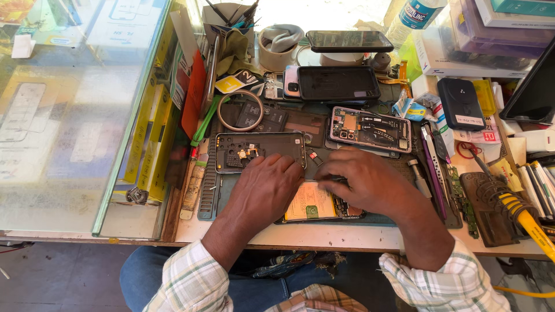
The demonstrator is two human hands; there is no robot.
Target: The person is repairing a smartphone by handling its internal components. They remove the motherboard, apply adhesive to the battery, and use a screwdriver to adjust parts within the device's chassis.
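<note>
- The left hand [267,190] lies flat, palm down, fingers together, pressing on the opened phone [324,207] at the near edge of the mat [209,199]; it grips nothing.
- The right hand [365,184] curls over the phone's upper edge, fingertips bunched at about 9 o'clock of the hand, seemingly pinching or pressing something small by the battery [311,205]; what it has hold of, if anything, cannot be told.
- The phone sits at 6 o'clock of the bench, just before the person, with the yellow battery showing between the two hands.
- To do this well, the left palm should keep the phone from sliding while the right fingertips work gently and evenly, without bending the battery.
- A detached back cover [260,151] lies at 12 o'clock of the left hand, touching its fingertips; another opened phone [370,129] lies at 12 o'clock of the right.
- Both hands hide most of the phone; its right end and top edge are covered.
- A yellow-handled tool [529,222] at 3 o'clock is cut off by the frame.
</note>
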